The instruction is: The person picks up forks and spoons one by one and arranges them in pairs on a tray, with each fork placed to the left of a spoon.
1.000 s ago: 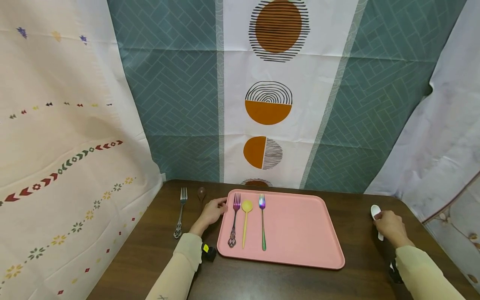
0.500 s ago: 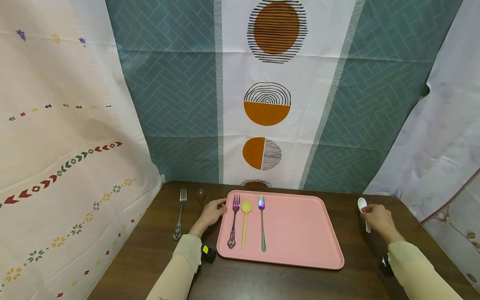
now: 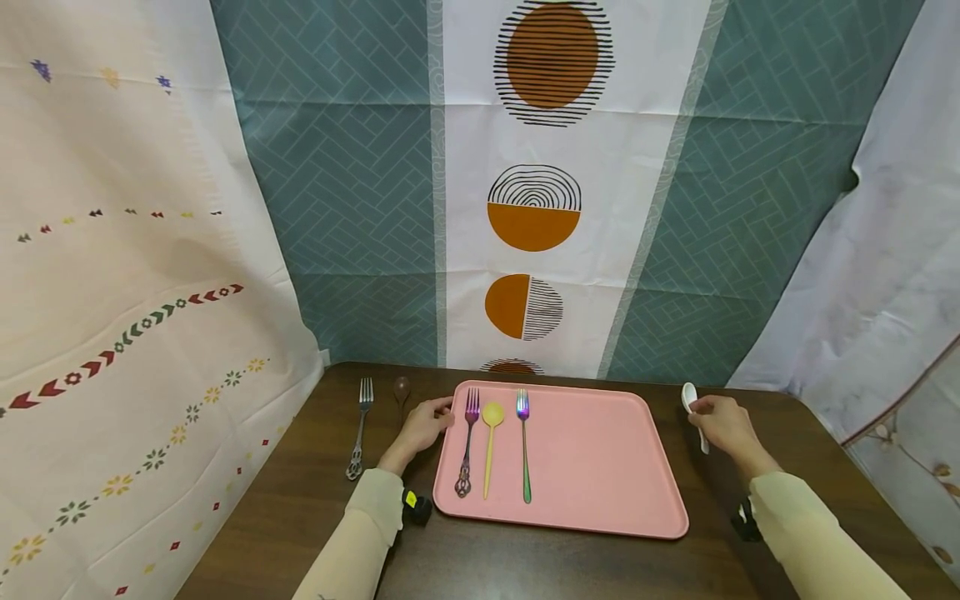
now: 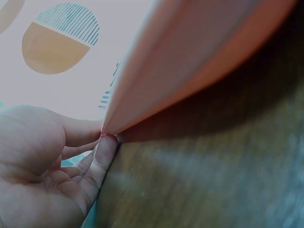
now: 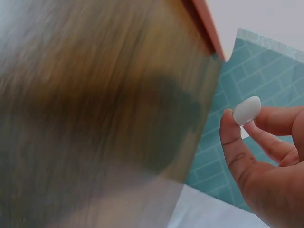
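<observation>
A pink tray [image 3: 592, 458] lies on the table, and my left hand [image 3: 422, 423] pinches its left rim. In the left wrist view the thumb and fingers [image 4: 105, 148] meet at the tray's edge [image 4: 156, 85]. My right hand [image 3: 726, 423] pinches a white spoon [image 3: 689, 395] by its handle, right of the tray. The right wrist view has the spoon [image 5: 247, 110] between thumb and fingertips, held over the table. On the tray's left half lie a purple fork [image 3: 467, 446], a yellow spoon [image 3: 491, 437] and a rainbow-coloured fork [image 3: 524, 433], side by side.
Left of the tray, a silver fork [image 3: 361, 429] and a dark brown spoon [image 3: 402, 390] lie on the brown table [image 3: 300, 517]; my left hand partly covers the spoon. A patterned curtain [image 3: 360, 167] hangs behind the table, with pale cloths at both sides.
My right hand has carried the white spoon leftward from the table's right side to near the tray's right edge. My left hand stays on the tray's rim.
</observation>
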